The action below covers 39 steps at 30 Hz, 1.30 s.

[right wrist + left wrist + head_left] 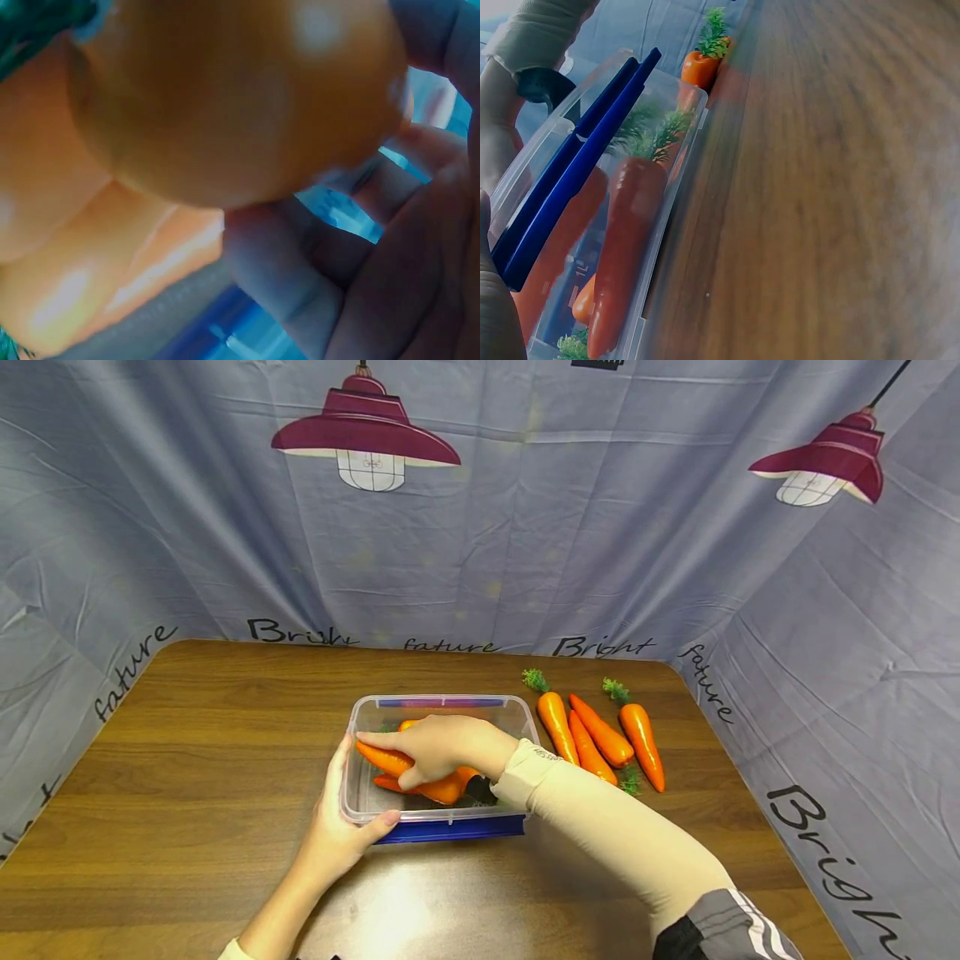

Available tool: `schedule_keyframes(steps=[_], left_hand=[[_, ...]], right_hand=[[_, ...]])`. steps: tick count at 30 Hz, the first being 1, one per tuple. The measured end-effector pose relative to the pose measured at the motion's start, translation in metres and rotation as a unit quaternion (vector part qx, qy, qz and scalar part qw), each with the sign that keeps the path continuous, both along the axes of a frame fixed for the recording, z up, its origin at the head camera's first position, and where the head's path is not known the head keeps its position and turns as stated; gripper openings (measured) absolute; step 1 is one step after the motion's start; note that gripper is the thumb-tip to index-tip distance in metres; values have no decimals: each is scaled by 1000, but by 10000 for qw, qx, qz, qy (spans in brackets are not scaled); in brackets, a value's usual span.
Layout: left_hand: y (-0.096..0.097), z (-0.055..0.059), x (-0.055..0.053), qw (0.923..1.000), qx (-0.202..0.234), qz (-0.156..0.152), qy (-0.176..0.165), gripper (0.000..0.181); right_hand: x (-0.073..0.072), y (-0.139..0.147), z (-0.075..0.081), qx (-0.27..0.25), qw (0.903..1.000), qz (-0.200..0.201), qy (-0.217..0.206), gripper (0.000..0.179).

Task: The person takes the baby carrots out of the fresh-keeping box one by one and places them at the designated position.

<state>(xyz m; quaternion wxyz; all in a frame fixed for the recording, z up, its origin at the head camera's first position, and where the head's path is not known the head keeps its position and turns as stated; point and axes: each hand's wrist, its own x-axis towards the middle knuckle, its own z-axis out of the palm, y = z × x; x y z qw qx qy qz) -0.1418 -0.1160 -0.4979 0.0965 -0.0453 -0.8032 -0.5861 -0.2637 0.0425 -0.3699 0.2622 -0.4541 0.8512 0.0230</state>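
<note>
A clear plastic storage box (442, 816) with blue latch flaps (457, 831) stands on the wooden table, with several orange carrots inside. At its front left corner my left hand (341, 831) grips the box, thumb on the front rim and fingers along the left wall. My right hand (442, 747) reaches down over the box and holds a carrot (384, 760), which lies across other carrots. Close up in the right wrist view, fingers curl around the thick end of the carrot (240, 105). Through the box wall, the left wrist view shows another carrot (630, 240) with green leaves.
To the right of the box lie several loose carrots (555, 722), some with green tops. Behind the table (225, 735) hangs a grey-blue curtain (480, 552) printed with lamps and lettering. A dark band (480, 790) shows at the right wrist.
</note>
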Motion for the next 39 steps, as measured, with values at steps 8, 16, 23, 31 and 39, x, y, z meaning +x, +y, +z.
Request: schedule_keyframes(steps=[8, 16, 23, 31, 39], left_hand=[[0, -1, 0, 10000, -13, 95, 20, 119], [-1, -2, -1, 9998, 117, 90, 94, 118], [0, -2, -1, 9997, 252, 33, 68, 118], [1, -2, -1, 9995, 294, 36, 76, 118], [2, -2, -1, 9994, 333, 42, 76, 119]], right_hand=[[-5, 10, 17, -467, 9989, 13, 68, 73], [-7, 28, 38, -772, 9967, -158, 178, 70], [5, 55, 53, -875, 9935, -670, 297, 75], [23, 101, 65, -1092, 9846, -1233, 583, 76], [36, 154, 62, -1250, 9678, -2059, 728, 73]])
